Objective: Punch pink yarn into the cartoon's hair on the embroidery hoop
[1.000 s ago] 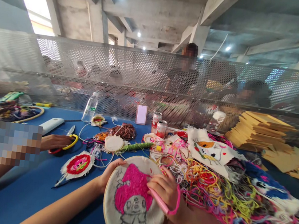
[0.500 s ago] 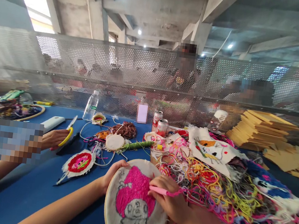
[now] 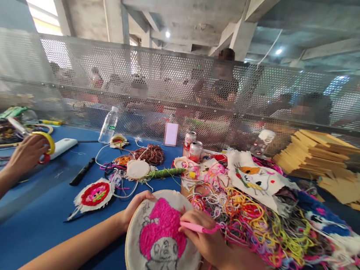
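Note:
My left hand [image 3: 137, 207] is closed on the upper left rim of an embroidery hoop [image 3: 128, 259], which is tilted toward me. Stretched in the hoop is white cloth with a drawn character whose hood [image 3: 163, 226] is filled with bright pink yarn. My right hand [image 3: 201, 235] grips a pink punch needle [image 3: 199, 228] over the right edge of the pink area. Pink yarn trails from its rear end. The needle's tip is hidden behind my fingers.
A co-worker's hand [image 3: 30, 153] holds yellow-handled scissors [image 3: 48, 140] at the left. Tangled yarn [image 3: 248, 219] heaps at the right, below a cat embroidery [image 3: 253, 180]. Behind stand a water bottle [image 3: 108, 125], drink cans [image 3: 195, 151] and stacked yellow frames [image 3: 313, 155]. A round red patch [image 3: 94, 194] lies left.
The co-worker's hand with the scissors has moved left, uncovering a black marker on the table. My hands, the hoop and the punch needle have hardly moved.

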A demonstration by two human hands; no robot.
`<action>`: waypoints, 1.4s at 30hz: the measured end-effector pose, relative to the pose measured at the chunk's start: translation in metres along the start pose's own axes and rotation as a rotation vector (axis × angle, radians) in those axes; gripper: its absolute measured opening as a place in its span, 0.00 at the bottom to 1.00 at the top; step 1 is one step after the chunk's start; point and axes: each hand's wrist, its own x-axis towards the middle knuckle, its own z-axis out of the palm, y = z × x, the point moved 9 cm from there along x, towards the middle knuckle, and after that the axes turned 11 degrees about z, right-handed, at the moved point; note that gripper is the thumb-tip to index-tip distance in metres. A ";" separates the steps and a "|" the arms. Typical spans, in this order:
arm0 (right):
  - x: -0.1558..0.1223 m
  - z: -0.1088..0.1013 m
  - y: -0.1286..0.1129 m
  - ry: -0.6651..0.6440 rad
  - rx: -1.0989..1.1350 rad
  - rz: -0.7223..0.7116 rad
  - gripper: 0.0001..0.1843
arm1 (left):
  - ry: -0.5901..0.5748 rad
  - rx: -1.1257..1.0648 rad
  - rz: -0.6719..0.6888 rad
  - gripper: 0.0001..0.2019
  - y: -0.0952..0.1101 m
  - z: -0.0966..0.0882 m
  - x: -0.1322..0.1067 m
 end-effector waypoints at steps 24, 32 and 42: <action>-0.001 0.012 0.002 0.029 -0.059 -0.010 0.04 | -0.578 2.038 0.971 0.18 0.010 0.089 -0.035; 0.002 0.009 -0.004 -0.003 -0.068 -0.004 0.08 | -0.683 2.145 0.992 0.18 -0.007 0.093 -0.039; 0.001 0.013 -0.001 -0.043 -0.037 0.013 0.06 | -0.697 2.198 0.961 0.15 -0.010 0.087 -0.036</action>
